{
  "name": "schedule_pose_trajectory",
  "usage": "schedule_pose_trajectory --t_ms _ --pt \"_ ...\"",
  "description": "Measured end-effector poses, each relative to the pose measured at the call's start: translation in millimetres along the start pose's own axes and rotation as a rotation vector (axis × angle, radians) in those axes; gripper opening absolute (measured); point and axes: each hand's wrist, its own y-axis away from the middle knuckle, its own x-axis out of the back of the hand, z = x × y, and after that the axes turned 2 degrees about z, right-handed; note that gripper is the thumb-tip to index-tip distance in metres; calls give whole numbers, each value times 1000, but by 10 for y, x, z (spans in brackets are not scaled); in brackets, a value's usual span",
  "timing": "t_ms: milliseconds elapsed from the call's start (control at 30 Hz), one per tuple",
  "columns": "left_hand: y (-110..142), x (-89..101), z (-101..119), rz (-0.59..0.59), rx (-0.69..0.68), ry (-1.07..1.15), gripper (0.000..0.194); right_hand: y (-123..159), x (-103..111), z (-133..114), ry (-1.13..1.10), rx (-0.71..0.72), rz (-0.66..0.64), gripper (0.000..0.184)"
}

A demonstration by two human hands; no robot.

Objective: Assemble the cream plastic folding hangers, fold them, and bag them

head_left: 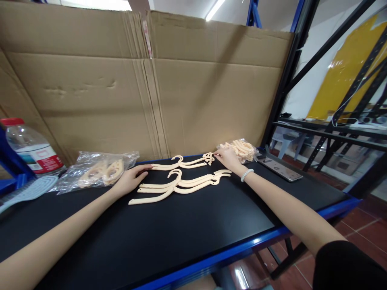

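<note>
- Left hand (130, 180): thumb parted from the fingers, which reach the left end of the rear hanger (165, 166), apparently touching it.
- Right hand (229, 158): fingertips drawn close together at the small pieces (209, 158); at this size I cannot tell whether they grip one.
- The rear hanger lies flat on the table (169, 241), behind the front hangers (157, 199), hook towards the cardboard (211, 100).
- Front hangers: cream, curved, overlapping, arms spread left and right.
- Left of the front hangers: left bag (99, 169), bottle (36, 149), brush (30, 193).
- Right of them: right bag (242, 149), full of cream pieces, and phone (279, 168).
</note>
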Motion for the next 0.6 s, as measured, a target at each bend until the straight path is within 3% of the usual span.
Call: schedule_pose_trajectory --t_ms 300,600 --pt "8 -3 -4 0 -7 6 63 6 -56 37 -208 -90 111 17" --pt "13 -12 -54 -18 -22 -15 56 6 -60 18 -492 -242 320 12"
